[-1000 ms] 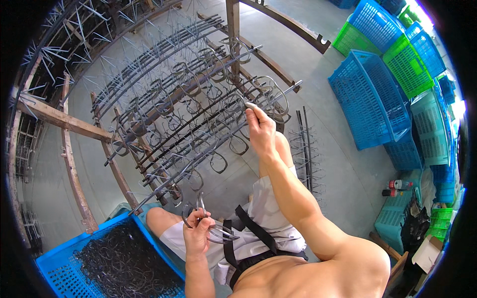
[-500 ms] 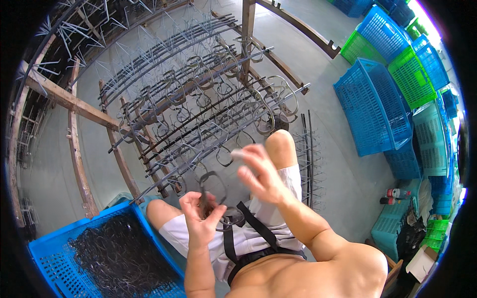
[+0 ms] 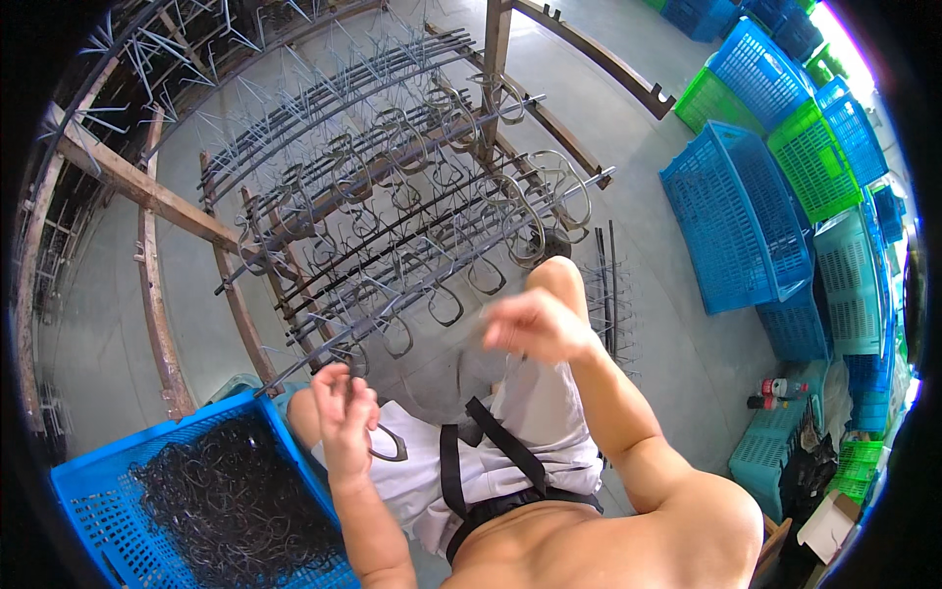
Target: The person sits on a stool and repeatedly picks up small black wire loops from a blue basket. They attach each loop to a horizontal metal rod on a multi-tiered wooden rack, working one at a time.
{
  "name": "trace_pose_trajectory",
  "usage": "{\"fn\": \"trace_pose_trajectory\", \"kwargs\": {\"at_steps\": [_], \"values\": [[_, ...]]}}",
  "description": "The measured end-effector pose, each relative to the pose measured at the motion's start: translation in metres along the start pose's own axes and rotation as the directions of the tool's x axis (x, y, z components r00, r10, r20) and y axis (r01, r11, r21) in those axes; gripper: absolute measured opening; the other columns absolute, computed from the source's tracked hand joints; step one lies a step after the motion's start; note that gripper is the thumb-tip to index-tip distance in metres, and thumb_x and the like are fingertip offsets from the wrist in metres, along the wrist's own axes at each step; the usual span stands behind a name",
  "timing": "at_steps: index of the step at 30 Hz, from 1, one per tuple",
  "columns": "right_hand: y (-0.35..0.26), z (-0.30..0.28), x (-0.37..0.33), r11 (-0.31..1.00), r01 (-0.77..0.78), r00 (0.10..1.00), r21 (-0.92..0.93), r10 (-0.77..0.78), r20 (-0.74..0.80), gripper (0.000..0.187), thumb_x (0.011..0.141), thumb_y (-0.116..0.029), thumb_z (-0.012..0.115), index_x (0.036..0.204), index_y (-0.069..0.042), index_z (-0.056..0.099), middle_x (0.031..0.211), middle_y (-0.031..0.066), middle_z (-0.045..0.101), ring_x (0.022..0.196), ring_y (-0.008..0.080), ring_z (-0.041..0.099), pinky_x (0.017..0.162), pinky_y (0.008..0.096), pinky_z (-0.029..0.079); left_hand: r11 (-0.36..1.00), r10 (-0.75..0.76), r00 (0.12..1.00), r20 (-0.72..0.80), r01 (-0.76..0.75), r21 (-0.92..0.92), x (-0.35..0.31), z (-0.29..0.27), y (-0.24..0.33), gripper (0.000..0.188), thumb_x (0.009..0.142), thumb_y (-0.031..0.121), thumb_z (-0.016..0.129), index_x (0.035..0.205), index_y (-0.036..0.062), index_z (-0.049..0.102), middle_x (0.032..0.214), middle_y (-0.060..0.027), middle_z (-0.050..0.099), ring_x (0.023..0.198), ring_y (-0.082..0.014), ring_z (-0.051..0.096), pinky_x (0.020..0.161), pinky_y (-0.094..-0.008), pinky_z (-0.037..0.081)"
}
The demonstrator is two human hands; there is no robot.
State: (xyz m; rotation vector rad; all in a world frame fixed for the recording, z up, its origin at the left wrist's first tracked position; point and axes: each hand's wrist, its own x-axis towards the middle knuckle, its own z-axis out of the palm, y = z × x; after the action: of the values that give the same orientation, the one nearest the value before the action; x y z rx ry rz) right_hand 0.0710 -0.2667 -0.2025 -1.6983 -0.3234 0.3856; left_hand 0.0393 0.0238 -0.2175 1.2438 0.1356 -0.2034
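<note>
My left hand [image 3: 345,417] is raised beside the blue basket, its fingers curled round a dark loop-shaped piece [image 3: 394,445] that sticks out past the palm over my thigh. Blurred by motion, my right hand [image 3: 538,326] is in front of my right knee, fingers drawn together. A faint smear hangs below its fingertips; I cannot make out what it is. Ahead of both hands, several similar dark loops [image 3: 445,306] hang on the hooked bars of a metal rack [image 3: 392,280].
A blue basket [image 3: 162,420] full of tangled black pieces [image 3: 235,501] stands at my left. Rusty rack posts [image 3: 157,294] rise at the left. Blue crates [image 3: 731,221] and green crates [image 3: 810,157] are stacked on the right, with bottles [image 3: 780,393] nearby.
My left hand has moved left toward the basket. My right hand has lowered slightly, its spread fingers now drawn together. The loop that stood above my left hand is no longer there.
</note>
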Motion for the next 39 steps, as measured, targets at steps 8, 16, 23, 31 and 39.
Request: {"fn": "trace_pose_trajectory", "kwargs": {"at_steps": [8,16,23,31,39], "values": [[0.062,0.048,0.076,0.866,0.336,0.516,0.369,0.159,-0.842,0.03,0.095,-0.01,0.043,0.122,-0.001,0.048,0.072,0.0014,0.054,0.057,0.0079,0.053,0.05,0.0216,0.046,0.932,-0.063,0.986,0.157,0.115,-0.343,-0.008,0.006,-0.005,0.073,0.069,-0.003,0.052,0.135,0.015,0.028,0.096,-0.0011,0.038,0.081,-0.0171,0.049,0.06,-0.0294,0.045],[0.078,0.054,0.088,0.851,0.374,0.409,0.368,0.205,-0.889,0.028,0.094,-0.013,0.048,0.12,-0.003,0.053,0.061,-0.0042,0.045,0.048,0.0029,0.041,0.042,0.0185,0.034,0.926,-0.074,0.989,0.129,0.116,-0.36,-0.005,0.004,-0.017,0.066,0.073,-0.01,0.064,0.132,0.0049,0.036,0.104,-0.007,0.052,0.092,-0.0193,0.055,0.078,-0.0282,0.048],[0.065,0.052,0.086,0.72,0.452,0.495,0.527,0.29,-0.819,0.023,0.094,-0.018,0.051,0.111,-0.004,0.056,0.058,-0.004,0.038,0.044,0.0049,0.035,0.033,0.0209,0.028,0.939,-0.104,0.99,0.09,0.128,-0.318,-0.008,0.004,-0.022,0.048,0.073,-0.005,0.068,0.116,0.0024,0.049,0.091,-0.0074,0.062,0.071,-0.0163,0.06,0.06,-0.0255,0.049],[0.061,0.05,0.087,0.528,0.539,0.543,0.657,0.379,-0.75,0.023,0.09,-0.02,0.057,0.107,-0.005,0.059,0.054,-0.0048,0.038,0.042,0.0055,0.036,0.033,0.0222,0.028,0.952,-0.083,0.995,0.062,0.097,-0.29,-0.008,0.006,-0.023,0.047,0.074,0.0,0.071,0.115,0.0055,0.05,0.087,-0.0074,0.06,0.06,-0.0118,0.054,0.051,-0.0211,0.043],[0.06,0.046,0.087,0.461,0.544,0.558,0.702,0.426,-0.712,0.023,0.088,-0.017,0.058,0.108,-0.005,0.059,0.053,-0.0055,0.033,0.042,0.0063,0.033,0.035,0.0238,0.028,0.952,-0.059,0.996,0.064,0.075,-0.298,-0.011,-0.001,-0.027,0.044,0.073,-0.001,0.07,0.113,0.0062,0.052,0.088,-0.0084,0.061,0.063,-0.0121,0.053,0.051,-0.0203,0.041]]}}
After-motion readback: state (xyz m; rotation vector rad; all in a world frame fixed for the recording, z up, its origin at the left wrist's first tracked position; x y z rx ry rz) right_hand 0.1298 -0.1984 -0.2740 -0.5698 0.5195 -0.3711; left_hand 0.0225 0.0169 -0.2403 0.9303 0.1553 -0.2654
